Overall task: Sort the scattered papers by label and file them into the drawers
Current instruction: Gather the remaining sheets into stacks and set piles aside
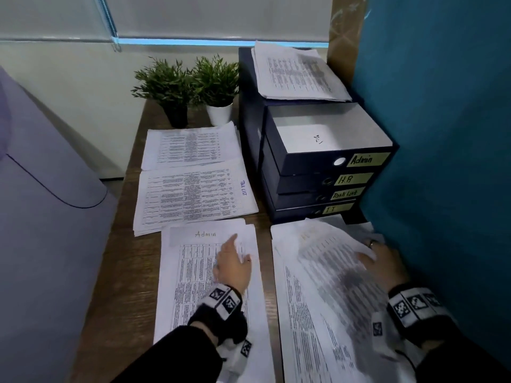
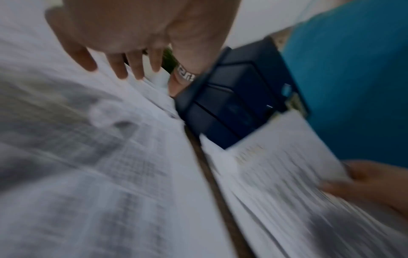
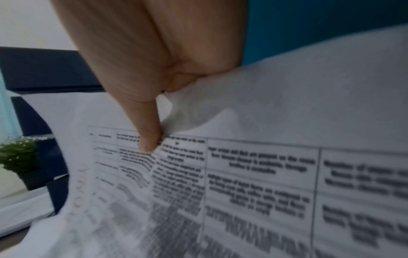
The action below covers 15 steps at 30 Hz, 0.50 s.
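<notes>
While the head view shows the left hand (image 1: 233, 268) with straight fingers over the "Admin" pile (image 1: 193, 286), holding nothing, the left wrist view adds spread fingertips (image 2: 120, 69) just above the paper. Right hand (image 1: 383, 262) pinches a lifted sheet (image 1: 331, 261) off the near-right stack (image 1: 304, 327); only the right wrist view shows the thumb (image 3: 150, 137) pressed onto the printed table. Drawer unit (image 1: 318, 172) stands behind, its top "Admin" drawer (image 1: 326, 139) pulled out. "Task List" pile (image 1: 193, 197) lies beyond the left hand.
</notes>
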Available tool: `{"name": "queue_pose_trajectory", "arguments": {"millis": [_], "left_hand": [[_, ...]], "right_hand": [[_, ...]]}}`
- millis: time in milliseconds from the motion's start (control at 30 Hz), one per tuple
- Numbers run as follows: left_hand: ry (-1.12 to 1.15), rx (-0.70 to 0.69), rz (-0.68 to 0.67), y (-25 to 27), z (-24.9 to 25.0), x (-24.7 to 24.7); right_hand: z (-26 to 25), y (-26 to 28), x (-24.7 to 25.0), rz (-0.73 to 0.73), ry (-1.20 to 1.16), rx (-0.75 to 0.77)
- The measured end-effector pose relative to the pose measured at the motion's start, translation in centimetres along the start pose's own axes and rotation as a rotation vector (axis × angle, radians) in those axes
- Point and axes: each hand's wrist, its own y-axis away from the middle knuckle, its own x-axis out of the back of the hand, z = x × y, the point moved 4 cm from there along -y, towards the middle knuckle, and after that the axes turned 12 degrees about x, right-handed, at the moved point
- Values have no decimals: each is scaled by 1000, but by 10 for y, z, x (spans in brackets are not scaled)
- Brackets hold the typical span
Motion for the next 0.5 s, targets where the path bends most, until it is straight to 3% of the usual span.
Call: {"name": "queue_pose_trajectory", "arguments": {"millis": [100, 167, 267, 333, 433, 500], "left_hand": [[16, 229, 214, -28, -38, 67], [-18, 312, 209, -41, -64, 96], [37, 310, 137, -55, -86, 112], [28, 244, 72, -52, -88, 113], [-98, 3, 46, -41, -81, 110], [-33, -97, 7, -32, -81, 107]], "right_hand": [[-5, -2, -19, -111, -65, 7], [-1, -2, -36, -185, -111, -36], [15, -2, -66, -295, -142, -93], [28, -3, -80, -328, -143, -109], [45, -6, -90, -301, -167, -144], [68, -13, -101, -307, -197, -149]]}}
